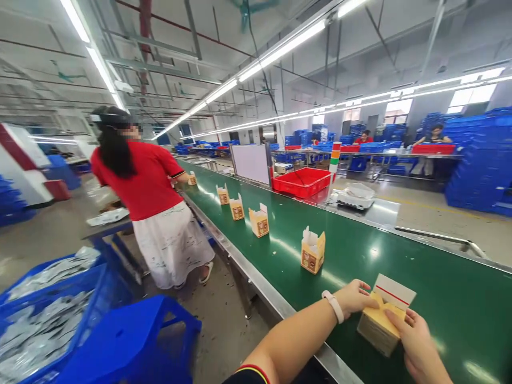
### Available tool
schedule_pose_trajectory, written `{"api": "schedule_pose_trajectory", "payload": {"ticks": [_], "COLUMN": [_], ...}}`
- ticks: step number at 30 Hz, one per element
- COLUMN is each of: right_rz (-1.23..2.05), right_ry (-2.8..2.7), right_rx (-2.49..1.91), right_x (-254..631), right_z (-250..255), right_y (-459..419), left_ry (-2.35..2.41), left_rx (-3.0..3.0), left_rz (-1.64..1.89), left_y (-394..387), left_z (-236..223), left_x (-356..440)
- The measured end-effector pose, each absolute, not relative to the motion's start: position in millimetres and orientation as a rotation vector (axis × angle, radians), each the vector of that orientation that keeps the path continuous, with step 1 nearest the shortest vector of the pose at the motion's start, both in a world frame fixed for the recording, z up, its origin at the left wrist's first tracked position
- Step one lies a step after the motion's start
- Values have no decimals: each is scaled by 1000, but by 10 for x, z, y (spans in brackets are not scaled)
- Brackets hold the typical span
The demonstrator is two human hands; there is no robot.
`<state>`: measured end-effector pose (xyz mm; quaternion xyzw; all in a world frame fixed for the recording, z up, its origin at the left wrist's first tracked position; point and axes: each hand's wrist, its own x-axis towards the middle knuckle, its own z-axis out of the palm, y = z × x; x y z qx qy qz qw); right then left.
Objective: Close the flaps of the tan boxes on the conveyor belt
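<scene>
Head view: the left hand (354, 298), white band (333, 306) on its wrist, and the right hand (416, 341) pinch a small yellow carton (378, 325) from either side, each grip pressed on it, white flap (394, 290) standing open, over a green conveyor belt (400, 245); more open cartons (258, 220) stand farther along the belt

Left hand (352, 298), white band on wrist, and right hand (416, 341) grasp yellow carton (378, 328), open flap upright, on green conveyor belt (404, 256). Open cartons (259, 220) stand in row farther along. Person in red shirt (142, 184) stands left of belt.
</scene>
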<state>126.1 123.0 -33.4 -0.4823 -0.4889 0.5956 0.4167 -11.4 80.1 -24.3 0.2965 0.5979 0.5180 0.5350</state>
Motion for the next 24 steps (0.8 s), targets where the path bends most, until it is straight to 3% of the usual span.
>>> {"api": "schedule_pose_trajectory", "payload": {"ticks": [3, 9, 11, 13, 15, 17, 20, 24], "right_rz": [1665, 1651, 1411, 940, 469, 218, 210, 353], "right_ry": [-1219, -1268, -1265, -1320, -1432, -1562, -1806, -2204], "right_rx": [-1267, -1251, -1259, -1189, -962, -648, -303, -138], "right_x": [1361, 1533, 1580, 1638, 1698, 1726, 1614, 1112], "right_z": [-289, -298, -297, -299, -298, -287, -252, -260], "right_y": [1204, 1178, 1079, 924, 728, 516, 224, 10], "left_ry": [1371, 1288, 1269, 1271, 1317, 1428, 1668, 1618], "left_rx": [714, 732, 742, 797, 897, 956, 763, 668], "left_rz": [1144, 1097, 1162, 1326, 1616, 2013, 2493, 2187], "left_y": [887, 902, 834, 714, 559, 411, 301, 441], "left_z": [-295, -286, -299, -337, -378, -374, -232, 23], "left_x": [-35, 163, 229, 242, 146, -92, -650, -1281]}}
